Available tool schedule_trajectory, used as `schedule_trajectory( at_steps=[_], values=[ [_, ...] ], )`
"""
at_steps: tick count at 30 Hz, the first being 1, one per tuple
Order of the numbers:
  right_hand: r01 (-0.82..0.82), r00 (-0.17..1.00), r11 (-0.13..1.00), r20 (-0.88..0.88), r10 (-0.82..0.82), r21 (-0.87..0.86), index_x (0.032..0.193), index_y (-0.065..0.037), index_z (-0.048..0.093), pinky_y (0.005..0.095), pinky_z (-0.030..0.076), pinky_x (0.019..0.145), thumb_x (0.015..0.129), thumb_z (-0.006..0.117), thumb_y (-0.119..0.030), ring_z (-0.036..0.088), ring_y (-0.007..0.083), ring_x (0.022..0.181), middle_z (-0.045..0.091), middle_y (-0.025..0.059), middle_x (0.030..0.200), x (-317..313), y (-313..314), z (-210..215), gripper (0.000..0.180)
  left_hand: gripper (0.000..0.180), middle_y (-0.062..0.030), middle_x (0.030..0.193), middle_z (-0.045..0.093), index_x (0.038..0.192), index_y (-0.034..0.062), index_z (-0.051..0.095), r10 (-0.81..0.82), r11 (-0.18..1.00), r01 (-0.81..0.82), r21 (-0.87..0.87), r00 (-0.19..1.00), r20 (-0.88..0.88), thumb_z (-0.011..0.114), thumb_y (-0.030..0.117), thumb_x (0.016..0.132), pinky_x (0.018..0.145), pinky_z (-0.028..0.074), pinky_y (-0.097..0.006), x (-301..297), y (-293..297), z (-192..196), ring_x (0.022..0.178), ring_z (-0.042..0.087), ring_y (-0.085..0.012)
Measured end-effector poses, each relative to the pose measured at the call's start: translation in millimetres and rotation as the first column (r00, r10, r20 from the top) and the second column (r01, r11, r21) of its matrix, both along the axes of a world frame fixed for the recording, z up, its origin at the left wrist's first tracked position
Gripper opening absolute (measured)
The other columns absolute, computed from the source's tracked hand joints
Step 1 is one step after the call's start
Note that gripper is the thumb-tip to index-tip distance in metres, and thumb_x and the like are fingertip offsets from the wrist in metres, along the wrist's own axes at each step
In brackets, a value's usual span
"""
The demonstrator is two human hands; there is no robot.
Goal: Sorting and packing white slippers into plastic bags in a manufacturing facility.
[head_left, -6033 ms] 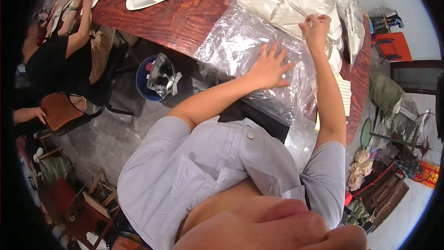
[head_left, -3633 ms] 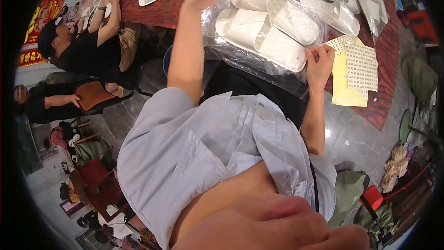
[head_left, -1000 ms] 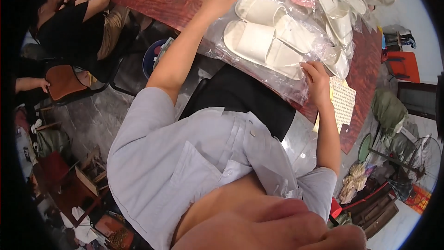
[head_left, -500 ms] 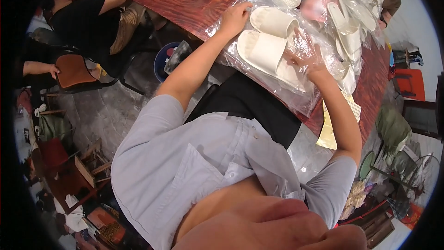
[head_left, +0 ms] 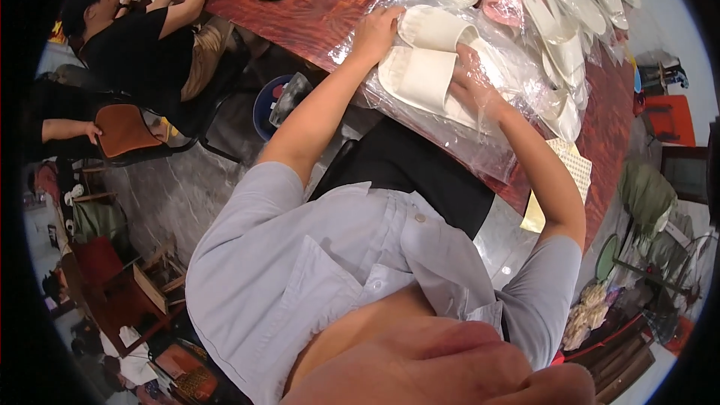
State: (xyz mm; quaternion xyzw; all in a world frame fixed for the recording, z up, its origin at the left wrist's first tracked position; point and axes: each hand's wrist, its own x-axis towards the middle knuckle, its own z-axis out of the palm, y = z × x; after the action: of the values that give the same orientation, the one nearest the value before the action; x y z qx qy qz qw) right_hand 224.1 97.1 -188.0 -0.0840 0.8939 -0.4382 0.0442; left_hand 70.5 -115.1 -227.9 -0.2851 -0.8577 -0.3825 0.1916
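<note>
A pair of white open-toed slippers (head_left: 417, 79) lies side by side on a clear plastic bag (head_left: 491, 154) at the table's near edge, with film partly around them. My left hand (head_left: 377, 32) is closed on the bag's edge, just left of the slippers' toe ends; its fingertips are partly hidden. Over the nearer slipper, my right hand (head_left: 476, 88) has its fingers curled at the strap's opening. Shiny film lies beside the right wrist, and I cannot tell whether that hand is inside the bag.
Many white slippers (head_left: 559, 37), some in clear film, and a pink slipper (head_left: 504, 1) are heaped on the red-brown wooden table (head_left: 277, 26). Yellow sheets (head_left: 574, 169) hang at its right edge. A blue bin (head_left: 264, 109) stands on the floor; a person in black (head_left: 127, 52) sits at left.
My right hand has shifted slightly left to the strap's opening, and the film that lay over it has slipped back. The left hand keeps its hold on the bag's edge.
</note>
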Motion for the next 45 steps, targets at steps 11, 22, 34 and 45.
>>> schedule_trajectory(
  at_steps=[11,22,34,45],
  values=[
    [-0.019,0.899,0.897,-0.385,0.208,0.441,0.108,-0.009,0.07,0.0477,0.037,0.103,0.08,0.067,-0.006,0.047,0.0365,0.124,0.059,0.0164,0.121,27,38,-23,0.028,0.025,-0.0183,0.085,0.062,0.11,0.015,0.072,0.011,0.982,0.001,-0.191,0.998,0.064,0.062,0.032,0.093,0.074,0.05,-0.047,3,2,1,0.082,0.064,-0.0368],
    [0.285,0.909,0.925,-0.377,-0.178,0.25,0.094,0.002,0.069,0.0402,0.052,0.076,0.076,0.06,0.008,0.064,0.0385,0.084,0.063,0.0197,0.098,113,68,10,0.02,0.028,-0.019,0.097,0.063,0.116,0.0126,0.067,-0.051,0.918,-0.013,-0.395,0.988,-0.149,0.06,0.03,0.095,0.078,0.049,-0.048,0,-2,12,0.091,0.063,-0.0381],
    [0.346,0.858,0.876,-0.491,-0.151,0.336,0.085,0.007,0.067,0.0456,0.045,0.084,0.074,0.06,0.006,0.053,0.0404,0.098,0.057,0.0231,0.106,114,62,-16,0.014,0.047,-0.0213,0.123,0.059,0.139,0.0288,0.057,-0.382,0.816,0.298,-0.496,0.921,-0.074,0.059,0.044,0.094,0.095,0.046,-0.053,98,68,82,0.115,0.056,-0.0405],
    [0.499,0.808,0.786,-0.525,-0.268,0.365,0.08,0.008,0.065,0.0457,0.048,0.081,0.067,0.057,0.008,0.057,0.0402,0.094,0.061,0.0215,0.097,158,71,15,0.016,0.054,-0.0225,0.146,0.04,0.147,0.0402,0.044,-0.299,0.853,0.228,-0.469,0.951,-0.08,0.049,0.057,0.095,0.109,0.019,-0.062,95,69,-3,0.137,0.032,-0.047]
  ],
)
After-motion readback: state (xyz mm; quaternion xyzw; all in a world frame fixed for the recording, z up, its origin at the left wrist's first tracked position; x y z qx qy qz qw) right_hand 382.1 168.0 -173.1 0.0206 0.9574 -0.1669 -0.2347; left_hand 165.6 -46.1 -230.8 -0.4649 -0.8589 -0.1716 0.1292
